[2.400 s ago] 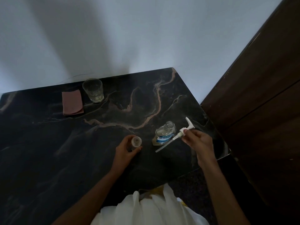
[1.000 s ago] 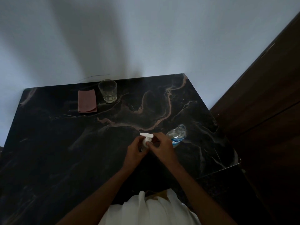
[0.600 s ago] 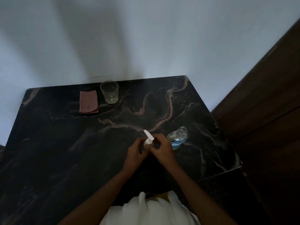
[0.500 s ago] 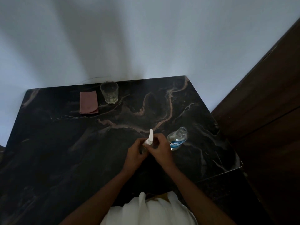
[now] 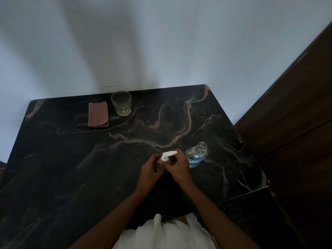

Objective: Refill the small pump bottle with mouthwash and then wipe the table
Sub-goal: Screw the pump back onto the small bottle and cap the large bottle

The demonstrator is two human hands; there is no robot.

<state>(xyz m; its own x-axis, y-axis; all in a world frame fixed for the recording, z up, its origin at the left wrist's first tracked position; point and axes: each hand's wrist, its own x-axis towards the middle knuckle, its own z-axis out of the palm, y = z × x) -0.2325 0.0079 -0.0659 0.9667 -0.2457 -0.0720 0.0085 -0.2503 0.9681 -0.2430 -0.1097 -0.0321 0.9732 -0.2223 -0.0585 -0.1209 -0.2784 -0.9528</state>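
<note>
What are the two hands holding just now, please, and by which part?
The left hand grips the small pump bottle round its body; the right hand has its fingers at the collar of the white pump head.

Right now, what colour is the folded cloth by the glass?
Dusty pink, plain, no pattern: the folded cloth shows best in the head view.

One view only, from a camera worn on the person's head, looking forward and steeply down. The table (image 5: 75,177) fills the lower frame; a pale wall (image 5: 161,42) rises beyond it. Both hands (image 5: 167,169) meet near frame centre, close below the lens, forearms entering from the bottom edge. Beyond the fingers (image 5: 152,160), the table's far edge meets the wall.
</note>
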